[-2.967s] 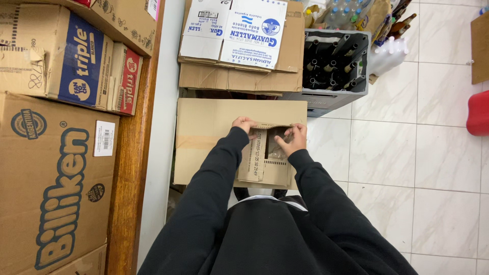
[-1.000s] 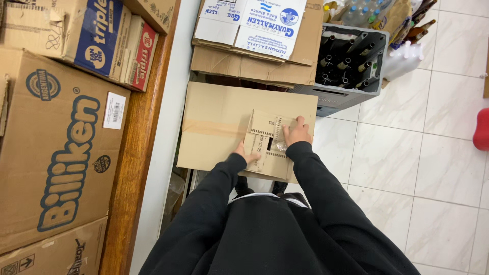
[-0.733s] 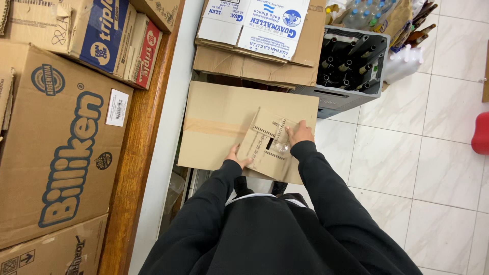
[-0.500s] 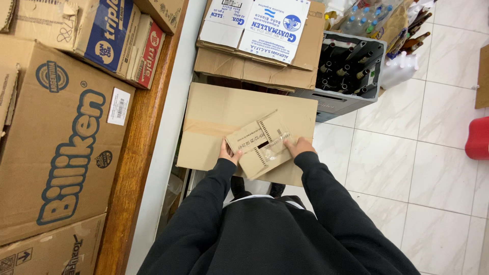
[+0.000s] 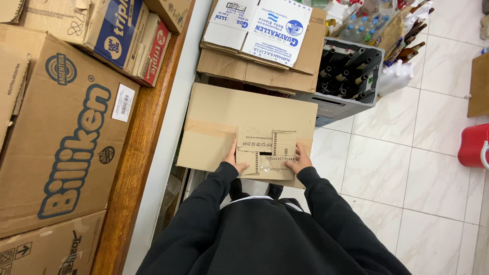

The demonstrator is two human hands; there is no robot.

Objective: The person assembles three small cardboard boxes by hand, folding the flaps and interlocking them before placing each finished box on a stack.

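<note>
Since half a second ago, small box (image 5: pixel 266 154) sits level; I see left hand (image 5: pixel 233 159) and right hand (image 5: pixel 299 160) clamping its ends. Looks light, stiff; hold edges.

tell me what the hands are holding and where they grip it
Both hands hold a small flattened cardboard piece: the left hand at its left edge, the right hand at its lower right edge.

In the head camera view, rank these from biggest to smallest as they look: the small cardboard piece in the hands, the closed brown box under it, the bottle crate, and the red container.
1. Closed brown box
2. Bottle crate
3. Small cardboard piece, nearer the camera, so its rank against the crate is unsure
4. Red container, cut by the frame edge
</note>
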